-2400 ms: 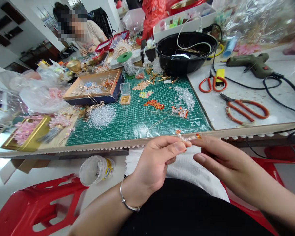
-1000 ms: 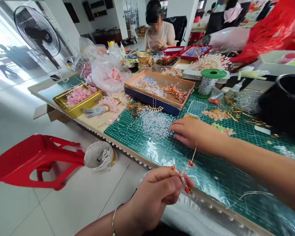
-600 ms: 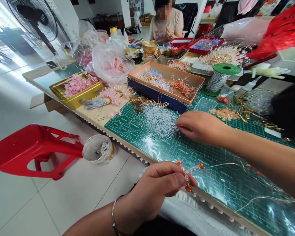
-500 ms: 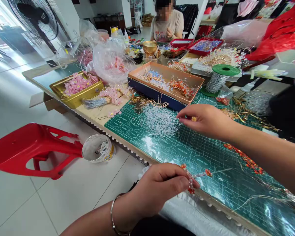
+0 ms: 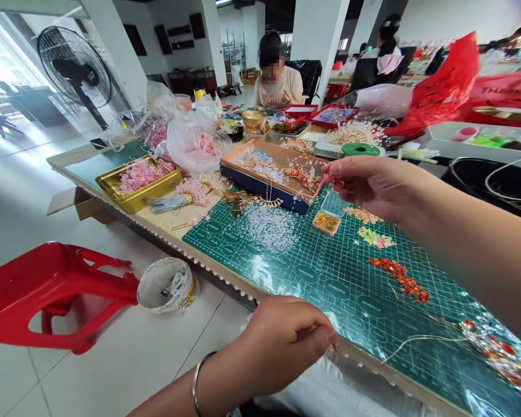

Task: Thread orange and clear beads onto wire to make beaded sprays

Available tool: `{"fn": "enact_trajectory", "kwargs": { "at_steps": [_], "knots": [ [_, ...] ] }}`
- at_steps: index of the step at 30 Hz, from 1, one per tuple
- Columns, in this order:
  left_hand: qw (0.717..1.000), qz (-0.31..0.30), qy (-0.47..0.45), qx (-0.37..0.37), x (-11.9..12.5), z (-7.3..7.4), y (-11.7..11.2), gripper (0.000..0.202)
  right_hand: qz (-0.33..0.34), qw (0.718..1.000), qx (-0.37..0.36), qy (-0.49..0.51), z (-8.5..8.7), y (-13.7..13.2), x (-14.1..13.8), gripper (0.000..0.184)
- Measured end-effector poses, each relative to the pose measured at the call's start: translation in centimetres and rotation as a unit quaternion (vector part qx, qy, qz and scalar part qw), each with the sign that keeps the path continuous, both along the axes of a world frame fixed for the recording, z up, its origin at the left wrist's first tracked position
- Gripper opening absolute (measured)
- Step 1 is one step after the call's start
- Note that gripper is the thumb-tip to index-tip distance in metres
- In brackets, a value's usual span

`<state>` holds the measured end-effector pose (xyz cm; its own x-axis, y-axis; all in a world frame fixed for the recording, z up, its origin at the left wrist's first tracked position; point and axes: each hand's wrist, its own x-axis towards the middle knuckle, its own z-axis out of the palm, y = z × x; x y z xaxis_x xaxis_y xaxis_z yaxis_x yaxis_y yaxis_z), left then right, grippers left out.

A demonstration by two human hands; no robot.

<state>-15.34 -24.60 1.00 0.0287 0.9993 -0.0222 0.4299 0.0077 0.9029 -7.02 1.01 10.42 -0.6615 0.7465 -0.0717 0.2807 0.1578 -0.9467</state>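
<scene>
My left hand (image 5: pixel 289 341) is closed at the table's near edge. A bit of red from a beaded wire sprig (image 5: pixel 332 347) shows at its fingertips; the rest is hidden. Raised over the mat, my right hand (image 5: pixel 369 182) has thumb and index finger pinched beside the right corner of the orange-lined box (image 5: pixel 260 180). What it pinches I cannot make out against the clear beads behind. A pile of clear beads (image 5: pixel 269 229) lies on the green cutting mat (image 5: pixel 312 301). Close to it stands a small case of gold beads (image 5: pixel 326 222).
Orange flower pieces (image 5: pixel 402 279), yellow-green flowers (image 5: pixel 375 237) and a red-and-clear beaded bunch (image 5: pixel 499 353) lie on the right. A gold tin (image 5: pixel 150 194) of pink flowers stands left. A red stool (image 5: pixel 47 284) and white bucket (image 5: pixel 162 289) are on the floor. A person (image 5: pixel 278 81) sits opposite.
My right hand has risen from beside the clear bead pile, up and to the right. My left hand has rolled over, hiding most of the orange-flowered sprig. The camera view has tilted up.
</scene>
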Motion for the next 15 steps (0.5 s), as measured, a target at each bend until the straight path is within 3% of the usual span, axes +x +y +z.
{"fn": "enact_trajectory", "kwargs": {
  "at_steps": [3,9,15],
  "knots": [
    [1.0,-0.008,-0.005,-0.005,0.7,0.1,0.0,0.025,0.004,1.0,-0.001,0.004,-0.2,-0.2,0.6,0.038],
    [1.0,0.0,-0.006,-0.018,1.8,0.8,-0.2,0.026,0.064,0.994,-0.022,-0.085,-2.9,-1.5,1.2,0.024],
    [0.999,0.019,-0.015,-0.032,2.2,1.7,-0.9,0.028,0.015,0.999,-0.032,-0.014,-1.2,-2.7,5.7,0.019]
  ]
}}
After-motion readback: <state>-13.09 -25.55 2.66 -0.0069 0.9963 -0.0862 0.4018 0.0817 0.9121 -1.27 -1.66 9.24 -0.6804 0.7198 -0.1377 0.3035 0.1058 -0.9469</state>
